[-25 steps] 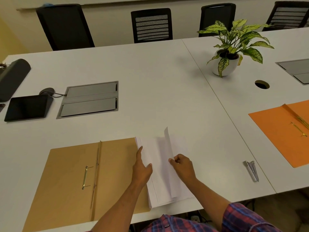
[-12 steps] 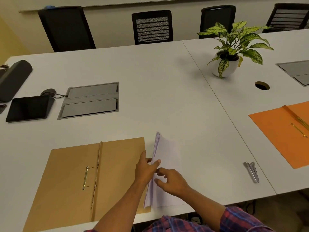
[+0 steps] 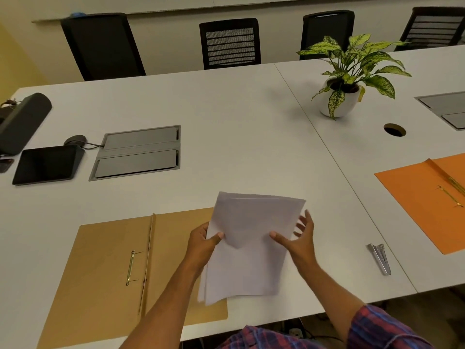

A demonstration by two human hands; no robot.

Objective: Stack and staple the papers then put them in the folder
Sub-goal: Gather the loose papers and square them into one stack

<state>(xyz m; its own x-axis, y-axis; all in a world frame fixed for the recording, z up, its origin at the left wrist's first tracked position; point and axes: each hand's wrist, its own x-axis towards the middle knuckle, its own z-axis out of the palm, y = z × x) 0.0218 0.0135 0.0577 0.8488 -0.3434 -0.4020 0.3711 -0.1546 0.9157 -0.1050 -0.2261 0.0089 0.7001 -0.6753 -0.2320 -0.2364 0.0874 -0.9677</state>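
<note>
A stack of white papers [image 3: 249, 250] is lifted off the table, tilted toward me. My left hand [image 3: 202, 244] pinches its left edge, thumb on top. My right hand [image 3: 298, 239] holds the right edge, thumb on the front and fingers spread behind. An open tan folder [image 3: 105, 268] with a brass fastener [image 3: 130, 268] lies flat to the left, its right corner under the papers. A silver stapler [image 3: 380, 258] lies on the table to the right, apart from both hands.
An open orange folder [image 3: 427, 200] lies at the right edge. A potted plant [image 3: 344, 79] stands at the back right beside a cable hole [image 3: 394, 129]. A grey cable hatch [image 3: 138, 152], a tablet [image 3: 45, 163] and a dark device [image 3: 22, 122] are at left. Black chairs line the far side.
The papers were lying on the table and being gathered on edge; now both hands have lifted them as one stack, facing me.
</note>
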